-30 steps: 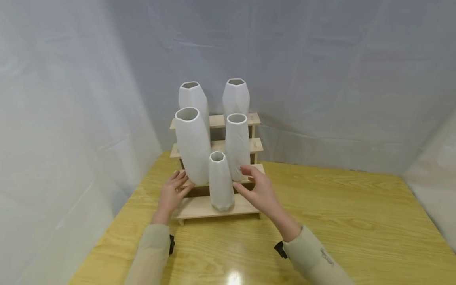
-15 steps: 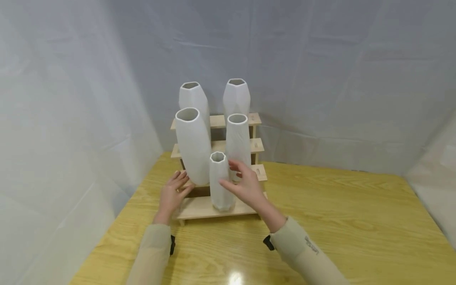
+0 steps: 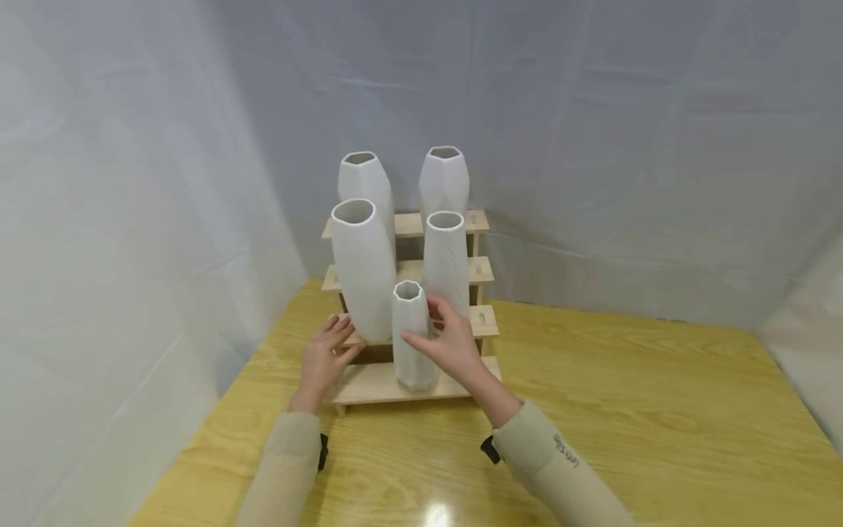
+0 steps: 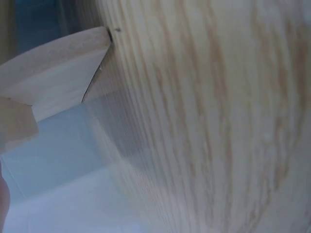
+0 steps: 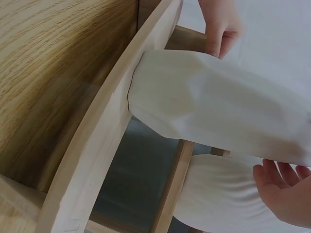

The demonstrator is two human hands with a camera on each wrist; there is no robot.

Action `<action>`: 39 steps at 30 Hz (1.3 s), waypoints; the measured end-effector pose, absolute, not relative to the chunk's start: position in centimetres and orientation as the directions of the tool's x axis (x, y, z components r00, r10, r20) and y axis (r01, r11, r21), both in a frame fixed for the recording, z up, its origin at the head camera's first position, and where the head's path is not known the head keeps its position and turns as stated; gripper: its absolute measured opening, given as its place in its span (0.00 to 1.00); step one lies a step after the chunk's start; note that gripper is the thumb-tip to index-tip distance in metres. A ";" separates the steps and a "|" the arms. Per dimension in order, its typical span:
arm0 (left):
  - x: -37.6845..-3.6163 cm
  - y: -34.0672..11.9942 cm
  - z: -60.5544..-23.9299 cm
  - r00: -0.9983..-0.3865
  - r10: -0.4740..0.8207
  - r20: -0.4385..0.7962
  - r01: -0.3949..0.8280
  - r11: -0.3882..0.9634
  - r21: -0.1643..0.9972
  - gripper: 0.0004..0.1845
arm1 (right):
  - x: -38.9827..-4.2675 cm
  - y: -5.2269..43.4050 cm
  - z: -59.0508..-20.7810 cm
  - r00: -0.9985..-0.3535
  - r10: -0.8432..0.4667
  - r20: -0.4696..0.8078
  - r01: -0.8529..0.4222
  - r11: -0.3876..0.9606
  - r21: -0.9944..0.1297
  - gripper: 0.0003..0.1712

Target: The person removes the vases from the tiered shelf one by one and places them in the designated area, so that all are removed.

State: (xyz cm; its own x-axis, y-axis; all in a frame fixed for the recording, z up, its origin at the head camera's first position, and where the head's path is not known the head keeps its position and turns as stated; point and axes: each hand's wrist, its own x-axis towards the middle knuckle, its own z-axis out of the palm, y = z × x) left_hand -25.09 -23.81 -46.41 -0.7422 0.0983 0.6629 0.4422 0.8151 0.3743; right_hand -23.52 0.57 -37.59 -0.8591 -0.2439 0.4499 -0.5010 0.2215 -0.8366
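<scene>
In the head view, a small white vase (image 3: 411,344) with a scalloped rim stands upright on the lowest step of a wooden tiered stand (image 3: 369,384). My right hand (image 3: 454,344) pinches its right side, thumb in front and fingers towards the back. The right wrist view shows those fingertips (image 5: 272,174) against the vase (image 5: 214,102). On the left, my left hand (image 3: 324,359) rests by the stand's second step, fingers extended beside the base of a large white vase (image 3: 365,278). The left wrist view shows mostly table wood and a stand corner (image 4: 63,63).
A ribbed white vase (image 3: 446,256) stands behind the small one on the second step. Two faceted vases, one at left (image 3: 364,179) and one at right (image 3: 444,179), stand higher up. The wooden table (image 3: 626,410) extends right; white sheeting (image 3: 593,146) hangs behind.
My right hand has moved left from beside the small vase to its side and taken hold of it. The left hand has stayed by the stand. The view has shifted slightly.
</scene>
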 end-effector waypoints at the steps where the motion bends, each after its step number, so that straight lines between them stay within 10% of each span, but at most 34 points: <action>1: -25.1 -23.8 -46.4 -0.747 0.096 0.658 0.440 0.813 0.381 0.23 | -23.5 0.5 -37.6 -0.860 -0.241 0.450 -0.500 0.222 -0.837 0.33; 39: -25.2 -24.0 -46.4 -0.713 0.114 0.692 0.463 0.818 0.342 0.22 | -22.7 0.4 -37.5 -0.852 -0.155 0.500 -0.522 0.199 -0.829 0.28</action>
State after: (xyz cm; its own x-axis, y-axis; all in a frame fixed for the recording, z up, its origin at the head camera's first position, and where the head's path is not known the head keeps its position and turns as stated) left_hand -25.16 -23.98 -46.42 -0.7128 0.1139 0.6921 0.4628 0.8179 0.3419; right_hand -22.73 0.39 -37.53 -0.8522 -0.1553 0.4996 -0.5224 0.1992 -0.8291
